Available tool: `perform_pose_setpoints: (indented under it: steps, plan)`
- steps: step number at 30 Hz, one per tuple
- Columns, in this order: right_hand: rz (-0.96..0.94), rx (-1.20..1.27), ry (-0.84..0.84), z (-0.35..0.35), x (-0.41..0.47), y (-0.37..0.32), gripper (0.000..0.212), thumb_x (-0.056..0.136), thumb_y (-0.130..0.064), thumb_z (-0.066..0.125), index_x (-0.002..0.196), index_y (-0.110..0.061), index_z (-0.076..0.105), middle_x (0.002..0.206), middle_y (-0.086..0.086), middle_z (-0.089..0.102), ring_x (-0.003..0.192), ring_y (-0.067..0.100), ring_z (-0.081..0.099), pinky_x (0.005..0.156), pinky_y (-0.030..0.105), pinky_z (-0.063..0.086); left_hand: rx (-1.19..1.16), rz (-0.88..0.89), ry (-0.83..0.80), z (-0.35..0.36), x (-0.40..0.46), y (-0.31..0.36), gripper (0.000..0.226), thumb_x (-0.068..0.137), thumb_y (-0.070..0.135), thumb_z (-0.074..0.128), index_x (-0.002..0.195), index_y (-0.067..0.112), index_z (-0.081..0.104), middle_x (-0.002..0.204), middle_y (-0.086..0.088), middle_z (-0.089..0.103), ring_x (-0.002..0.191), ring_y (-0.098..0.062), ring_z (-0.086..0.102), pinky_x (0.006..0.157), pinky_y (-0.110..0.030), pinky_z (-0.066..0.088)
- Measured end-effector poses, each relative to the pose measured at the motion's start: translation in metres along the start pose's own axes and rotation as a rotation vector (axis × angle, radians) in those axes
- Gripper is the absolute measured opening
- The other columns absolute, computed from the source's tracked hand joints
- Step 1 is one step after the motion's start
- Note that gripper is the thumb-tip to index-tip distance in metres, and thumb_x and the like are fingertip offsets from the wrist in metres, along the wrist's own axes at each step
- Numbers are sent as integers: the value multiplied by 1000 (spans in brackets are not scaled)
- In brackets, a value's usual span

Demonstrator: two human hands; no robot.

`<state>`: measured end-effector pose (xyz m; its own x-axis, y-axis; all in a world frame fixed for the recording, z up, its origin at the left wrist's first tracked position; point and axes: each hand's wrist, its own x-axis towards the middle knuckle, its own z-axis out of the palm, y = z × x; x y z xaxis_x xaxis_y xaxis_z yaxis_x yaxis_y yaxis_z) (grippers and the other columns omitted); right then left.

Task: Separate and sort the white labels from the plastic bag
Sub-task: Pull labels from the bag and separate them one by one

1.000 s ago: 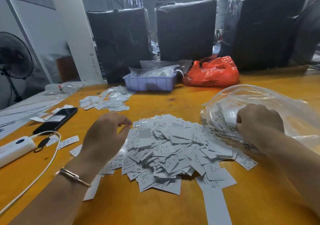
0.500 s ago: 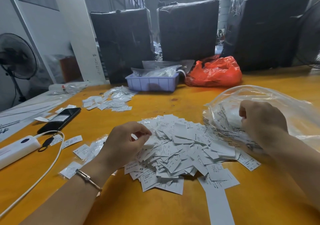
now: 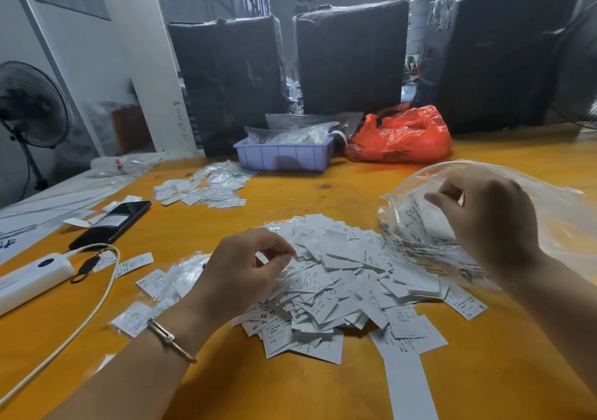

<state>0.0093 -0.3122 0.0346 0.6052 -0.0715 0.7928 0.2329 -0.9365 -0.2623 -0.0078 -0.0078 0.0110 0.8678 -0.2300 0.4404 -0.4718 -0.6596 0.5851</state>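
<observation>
Two hands (image 3: 245, 274) (image 3: 491, 222), one clear plastic bag (image 3: 555, 212), heaped white labels (image 3: 339, 277)

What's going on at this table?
A person is sorting white labels heaped on an orange table. The left hand picks at the heap's near-left edge, fingers curled. The right hand lifts the clear plastic bag by its edge. A smaller label group lies farther back.

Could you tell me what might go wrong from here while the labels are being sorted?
The loose label pile is heaped and mixed in size, so picking with the left hand may scatter or missort some. The right hand lifting the clear bag could spill more labels onto the heap.
</observation>
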Motion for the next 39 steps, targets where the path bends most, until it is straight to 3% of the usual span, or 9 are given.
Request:
perform_pose_setpoints:
  steps: [3, 7, 10, 14, 20, 26, 29, 35, 39]
  plan:
    - [22, 373, 19, -4, -5, -21, 5, 83, -8, 71, 82, -3, 72, 70, 5, 69, 58, 13, 58, 56, 23, 47, -37, -2, 0, 2, -1, 5, 16, 88, 15, 72, 89, 31, 73, 88, 10, 71, 82, -6, 65, 64, -18, 52]
    - [299, 1058, -333, -4, -17, -51, 7, 84, -2, 64, 85, -5, 70, 69, 8, 71, 57, 10, 61, 52, 16, 46, -205, -19, -34, 4, -1, 15, 28, 86, 45, 70, 113, 37, 65, 104, 16, 69, 98, 3, 63, 74, -19, 56]
    - [328, 1215, -621, 0, -26, -64, 11, 79, -1, 66, 85, -7, 73, 74, 12, 72, 62, 17, 62, 54, 20, 46, -350, -101, -138, 7, -1, 21, 62, 79, 59, 66, 136, 40, 50, 123, 22, 63, 112, 6, 59, 86, -26, 56]
    - [264, 1296, -859, 2, -34, -73, 29, 82, 10, 61, 87, -14, 76, 74, 12, 70, 69, 20, 59, 63, 27, 47, -624, -186, -309, 11, -2, 27, 69, 78, 41, 74, 140, 34, 43, 119, 12, 70, 108, -6, 67, 86, -25, 57]
    - [274, 1200, -797, 3, -34, -71, 25, 84, 10, 61, 89, -10, 74, 74, 12, 70, 67, 20, 59, 62, 29, 47, -700, -224, -287, 4, -2, 23, 24, 73, 23, 83, 94, 16, 76, 81, -6, 72, 72, -15, 67, 65, -21, 53]
    - [356, 1091, -633, 11, -34, -61, 14, 84, 4, 65, 90, -7, 71, 73, 9, 72, 61, 14, 61, 57, 21, 48, -652, -278, -129, 2, 0, 21, 23, 72, 30, 74, 81, 9, 74, 68, -1, 68, 61, -9, 61, 56, -16, 47]
    - [226, 759, -487, 19, -34, -50, 14, 83, -1, 69, 85, -14, 71, 71, 1, 71, 60, 7, 62, 56, 20, 50, -603, -298, -16, -1, 2, 19, 28, 75, 32, 73, 81, 5, 68, 63, 2, 64, 58, -7, 59, 54, -16, 46]
    - [-124, 239, -648, 37, -36, -49, 55, 88, -44, 62, 138, -33, 44, 142, -18, 43, 127, 2, 37, 106, 25, 31, -602, -372, 102, -3, 4, 17, 14, 84, 12, 74, 91, 7, 63, 84, -6, 77, 81, -19, 73, 69, -30, 49]
    - [-208, 181, -723, 48, -41, -56, 64, 93, -51, 50, 150, -35, 24, 154, -18, 29, 142, 2, 18, 109, 19, 10, -597, -342, 128, -3, 2, 19, 7, 87, 3, 68, 91, 9, 68, 82, -5, 77, 76, -15, 73, 72, -31, 49]
